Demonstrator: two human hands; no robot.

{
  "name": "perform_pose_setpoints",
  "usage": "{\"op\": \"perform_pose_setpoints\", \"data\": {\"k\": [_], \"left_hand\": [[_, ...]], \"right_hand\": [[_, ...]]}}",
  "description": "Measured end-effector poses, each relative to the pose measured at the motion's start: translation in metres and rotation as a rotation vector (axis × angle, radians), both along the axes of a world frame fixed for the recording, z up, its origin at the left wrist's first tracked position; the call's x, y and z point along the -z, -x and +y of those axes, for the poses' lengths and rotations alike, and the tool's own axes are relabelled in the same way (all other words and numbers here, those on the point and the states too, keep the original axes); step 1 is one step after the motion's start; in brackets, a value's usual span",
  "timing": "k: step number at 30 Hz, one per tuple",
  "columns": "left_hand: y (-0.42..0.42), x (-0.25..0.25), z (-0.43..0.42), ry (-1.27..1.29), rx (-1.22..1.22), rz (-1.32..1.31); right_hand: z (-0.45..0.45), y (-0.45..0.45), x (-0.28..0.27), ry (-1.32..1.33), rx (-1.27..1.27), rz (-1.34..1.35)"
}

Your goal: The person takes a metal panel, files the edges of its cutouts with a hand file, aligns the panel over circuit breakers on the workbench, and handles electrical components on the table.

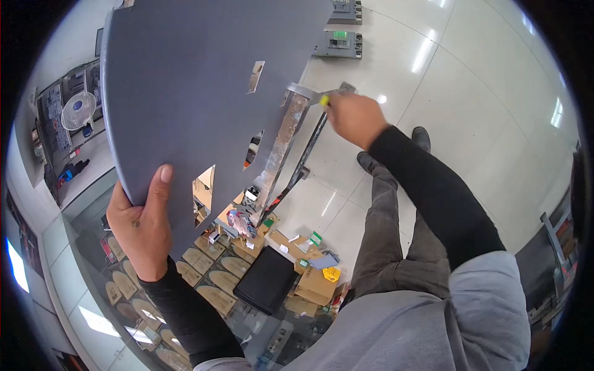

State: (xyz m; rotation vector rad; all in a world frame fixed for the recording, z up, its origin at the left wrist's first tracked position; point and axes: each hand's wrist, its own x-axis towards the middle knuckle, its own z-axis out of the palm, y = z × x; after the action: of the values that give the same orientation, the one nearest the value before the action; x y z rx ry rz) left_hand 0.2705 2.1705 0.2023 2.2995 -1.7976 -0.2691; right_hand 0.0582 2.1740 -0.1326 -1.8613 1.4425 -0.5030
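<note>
A large grey metal panel [204, 80] with several cut-out openings stands tilted in front of me. My left hand [142, 229] grips its lower left edge, thumb on the face and fingers hidden behind. To the right of the panel, my right hand [357, 119] is closed around a small tool with a yellow-green part [324, 100]. Most of that tool is hidden in my fist, so its kind is unclear. Close by is the grey end of a worn, rust-stained bench or beam [286, 133], beside the panel's right edge.
Grey circuit breakers [337, 44] lie on the tiled floor at the top. Below the panel are a black box [266, 280], open cardboard boxes [315, 285] and a glass counter holding packed goods. A white fan [80, 111] stands at the left. My legs are at the right.
</note>
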Motion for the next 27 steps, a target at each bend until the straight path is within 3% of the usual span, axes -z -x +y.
{"op": "perform_pose_setpoints", "data": {"k": [3,8,13,15,18,23,26,27], "left_hand": [[0.000,0.001,0.000,0.011,0.002,0.038],[-0.012,-0.001,-0.008,-0.002,-0.025,0.042],[-0.014,-0.002,-0.010,-0.022,-0.014,0.015],[-0.013,0.000,-0.010,-0.006,-0.016,0.035],[-0.017,0.001,-0.016,0.016,-0.016,0.066],[-0.011,0.001,-0.012,0.031,-0.008,0.087],[-0.007,-0.001,-0.009,0.011,-0.016,0.027],[-0.009,-0.001,-0.009,0.011,-0.023,0.028]], "right_hand": [[-0.002,-0.012,0.010,0.130,0.026,-0.056],[0.058,0.044,-0.024,-0.121,0.033,-0.043],[0.008,-0.038,0.012,0.084,0.050,-0.060],[0.025,-0.032,0.012,0.074,0.074,-0.078],[0.087,0.010,0.000,-0.086,0.139,-0.130],[0.031,0.024,-0.014,-1.117,0.193,-0.859],[-0.004,0.028,-0.015,-1.406,0.235,-1.251],[-0.006,0.036,-0.019,-1.426,0.201,-1.262]]}}
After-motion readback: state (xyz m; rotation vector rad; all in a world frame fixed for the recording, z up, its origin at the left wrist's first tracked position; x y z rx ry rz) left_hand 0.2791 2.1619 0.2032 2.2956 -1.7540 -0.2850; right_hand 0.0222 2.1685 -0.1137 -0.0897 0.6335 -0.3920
